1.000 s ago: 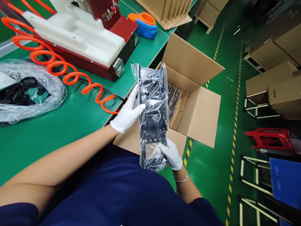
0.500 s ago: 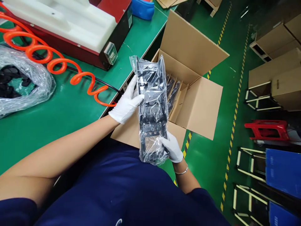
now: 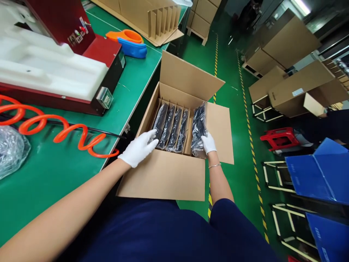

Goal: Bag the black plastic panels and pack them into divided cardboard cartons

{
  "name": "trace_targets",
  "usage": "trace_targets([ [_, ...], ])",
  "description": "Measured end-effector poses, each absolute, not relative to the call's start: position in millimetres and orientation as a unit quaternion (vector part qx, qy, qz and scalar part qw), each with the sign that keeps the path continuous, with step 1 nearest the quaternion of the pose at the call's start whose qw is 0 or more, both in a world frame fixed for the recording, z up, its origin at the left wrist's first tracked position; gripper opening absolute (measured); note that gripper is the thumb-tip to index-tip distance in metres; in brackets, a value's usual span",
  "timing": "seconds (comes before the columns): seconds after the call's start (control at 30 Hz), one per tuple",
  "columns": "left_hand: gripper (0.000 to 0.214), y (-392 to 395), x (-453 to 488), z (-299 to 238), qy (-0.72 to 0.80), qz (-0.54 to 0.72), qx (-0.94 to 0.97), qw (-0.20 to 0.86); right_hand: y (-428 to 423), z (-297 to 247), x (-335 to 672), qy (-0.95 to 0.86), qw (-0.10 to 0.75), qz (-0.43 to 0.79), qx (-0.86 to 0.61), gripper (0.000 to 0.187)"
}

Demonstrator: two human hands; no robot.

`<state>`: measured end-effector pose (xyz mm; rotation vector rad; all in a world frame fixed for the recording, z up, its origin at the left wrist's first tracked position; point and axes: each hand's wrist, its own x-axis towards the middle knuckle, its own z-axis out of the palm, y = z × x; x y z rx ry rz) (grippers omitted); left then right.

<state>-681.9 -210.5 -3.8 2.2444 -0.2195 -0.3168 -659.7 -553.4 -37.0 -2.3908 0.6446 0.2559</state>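
An open cardboard box (image 3: 160, 174) has cardboard dividers inside, with several bagged black parts (image 3: 172, 131) standing on edge in its slots. My right hand (image 3: 209, 143), in a white glove, grips a bagged black plastic frame (image 3: 199, 125) by its near right edge. That frame is at the right side of the box, partly inside it; its lower part is hidden. My left hand (image 3: 140, 147), also gloved, is open with thumb and fingers apart. It is at the box's left side by the leftmost bagged part, and whether it touches that part I cannot tell.
On the green workbench (image 3: 54, 174) to the left are a red machine with a white fixture (image 3: 68, 76), a coiled orange hose (image 3: 65, 131) and a plastic bag (image 3: 12, 149). Cardboard dividers (image 3: 163, 22) lie farther back. A red stool (image 3: 280, 139) and blue bins (image 3: 316, 178) stand right.
The bagged frame went from in front of my body into the right side of the box. My left hand let go of it and moved left. The view has shifted too.
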Motion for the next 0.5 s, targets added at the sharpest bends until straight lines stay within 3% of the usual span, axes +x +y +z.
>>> trace_targets([
  [0.17,0.058,-214,-688,5,-0.137,-0.133,0.930,0.315,-531,-77,-644,0.272,0.247,0.174,-0.914,0.044],
  [0.5,0.054,-223,-694,13,-0.194,-0.164,0.934,0.253,-491,-113,-629,0.169,0.110,0.345,-0.917,0.033],
])
